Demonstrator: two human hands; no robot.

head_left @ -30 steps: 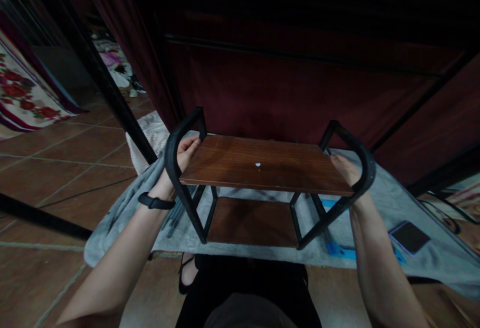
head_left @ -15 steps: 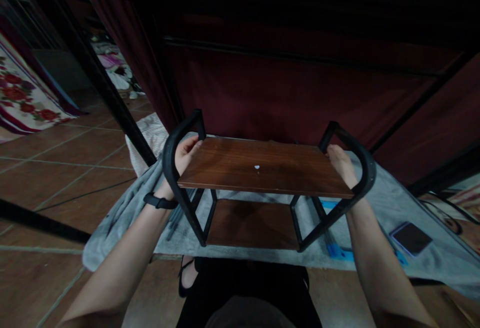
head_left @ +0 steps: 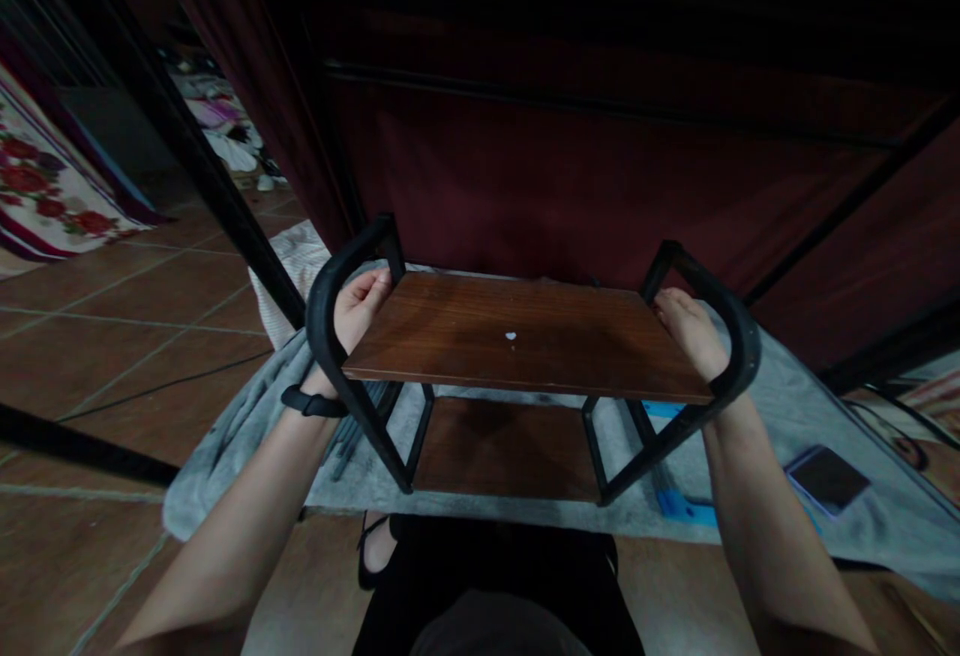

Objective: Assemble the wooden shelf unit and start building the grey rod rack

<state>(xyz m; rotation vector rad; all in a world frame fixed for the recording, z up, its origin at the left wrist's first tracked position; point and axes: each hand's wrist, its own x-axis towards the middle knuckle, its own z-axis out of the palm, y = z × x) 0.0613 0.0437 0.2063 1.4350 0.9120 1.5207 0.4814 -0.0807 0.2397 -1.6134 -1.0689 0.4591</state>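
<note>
A small two-tier shelf stands in front of me, with a brown wood-grain top board (head_left: 450,326), a lower board (head_left: 510,446) and black tubular side frames. Reaching through the left frame loop (head_left: 322,296), my left hand (head_left: 358,308) is closed with its fingertips at the top board's left edge. Through the right loop (head_left: 742,336) comes my right hand (head_left: 686,328), its curled fingers at the board's far right corner, partly hidden by the frame. A small white mark (head_left: 511,336) shows on the top board.
Grey cloth (head_left: 772,416) lies under the shelf. On it are a phone (head_left: 829,481) at the right, a blue object (head_left: 684,508) and some dark rods (head_left: 345,446) at the left. Dark posts (head_left: 217,176) and a maroon curtain (head_left: 525,196) stand around.
Both hands have moved slightly apart. The left loop has shifted a little left and the right loop a little right, with the top board looking slightly wider; the lower board has stayed put.
</note>
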